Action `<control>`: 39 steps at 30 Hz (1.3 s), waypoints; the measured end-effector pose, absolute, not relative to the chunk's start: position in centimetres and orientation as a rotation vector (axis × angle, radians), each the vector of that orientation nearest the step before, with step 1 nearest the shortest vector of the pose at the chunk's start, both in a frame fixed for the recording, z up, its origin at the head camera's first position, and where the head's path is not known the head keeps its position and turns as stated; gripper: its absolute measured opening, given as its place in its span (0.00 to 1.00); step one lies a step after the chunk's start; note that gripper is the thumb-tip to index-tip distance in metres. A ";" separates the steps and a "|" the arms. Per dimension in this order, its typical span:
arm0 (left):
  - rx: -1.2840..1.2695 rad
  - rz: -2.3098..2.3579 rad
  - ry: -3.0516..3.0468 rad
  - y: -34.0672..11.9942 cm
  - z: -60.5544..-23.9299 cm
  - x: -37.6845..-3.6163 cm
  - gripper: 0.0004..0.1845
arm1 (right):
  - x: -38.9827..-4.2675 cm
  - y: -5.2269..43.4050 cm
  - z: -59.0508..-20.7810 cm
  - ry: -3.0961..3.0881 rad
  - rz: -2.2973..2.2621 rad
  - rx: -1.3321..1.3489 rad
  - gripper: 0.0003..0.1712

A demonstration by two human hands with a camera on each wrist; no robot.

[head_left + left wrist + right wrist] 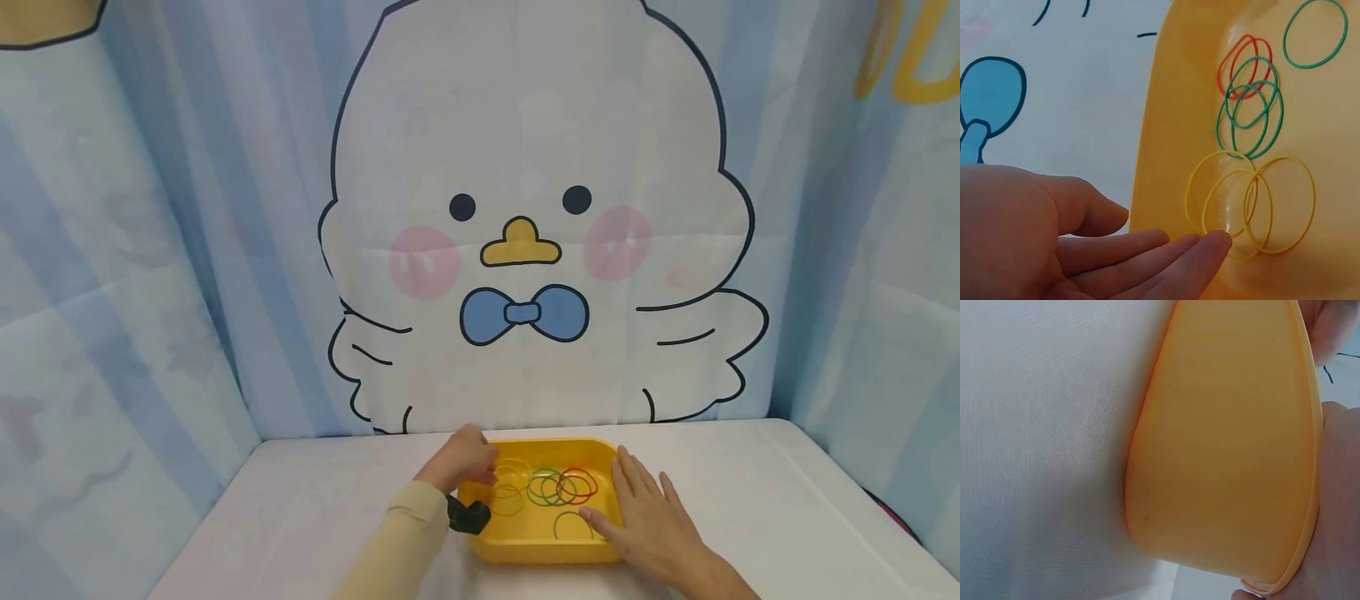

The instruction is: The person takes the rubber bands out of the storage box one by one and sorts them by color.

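"While the right hand (656, 527) is touching the yellow tray (547, 552) on the bench (787, 517), what is lying inside?"

"Yellow, green and red rubber bands (1244, 155). The right fingers (634, 483) are lying straight; beyond, the left hand (461, 458), fingers loosely extended, is hanging at the left rim."

R hand (1342, 500) touching yel. tray (1222, 450); wht tbl. (1041, 425)

At 12 o'clock, a blue-and-white curtain (288, 167) bears a printed duck (528, 150). Yellow print (921, 92): 2 o'clock. Dark cord (892, 514): 4 o'clock. White desk (300, 492): 6 o'clock.
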State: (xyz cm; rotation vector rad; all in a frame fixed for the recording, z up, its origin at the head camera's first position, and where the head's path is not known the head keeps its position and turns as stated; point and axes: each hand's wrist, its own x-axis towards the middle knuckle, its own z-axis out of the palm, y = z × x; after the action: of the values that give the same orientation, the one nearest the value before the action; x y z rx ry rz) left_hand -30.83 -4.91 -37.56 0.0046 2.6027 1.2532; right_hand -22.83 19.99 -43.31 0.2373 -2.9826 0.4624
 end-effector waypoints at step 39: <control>-0.037 0.947 2.787 -2.7 -38.1 -30.3 0.15 | -22.8 19.9 -43.1 -3.016 0.477 0.234 0.59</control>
State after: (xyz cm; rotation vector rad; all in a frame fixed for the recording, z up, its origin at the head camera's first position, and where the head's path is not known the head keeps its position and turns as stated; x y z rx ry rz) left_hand -30.34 -2.66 -38.14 -0.0373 2.7873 0.9471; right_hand -22.82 19.95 -43.11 0.2338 -3.0161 0.4775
